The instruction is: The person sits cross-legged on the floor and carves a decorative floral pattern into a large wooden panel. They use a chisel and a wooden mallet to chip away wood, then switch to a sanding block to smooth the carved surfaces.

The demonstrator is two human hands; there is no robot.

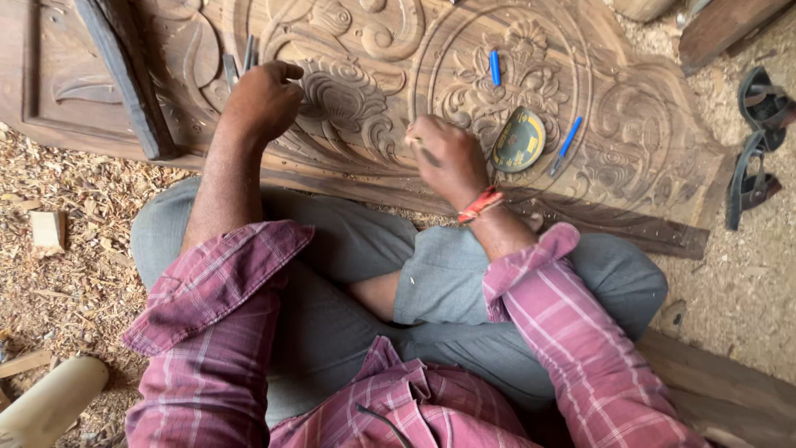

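Observation:
A large carved wooden panel [373,50] with flowers and scrolls lies on the ground in front of my crossed legs. My left hand [264,101] rests on it with curled fingers pinched against a carved flower; nothing shows in its grip. My right hand [448,159], with a red band at the wrist, is closed in a fist on the carving and seems to grip a small thin tool, mostly hidden. Right beside it lies a round green and yellow disc [518,139].
Two blue pens [495,66] [568,137] lie on the panel, and metal chisels [240,56] lie above my left hand. A dark plank [124,79] leans at left. Sandals [759,141] sit at right. Wood shavings [75,274], a small block [47,230] and a pale cylinder [50,405] are at left.

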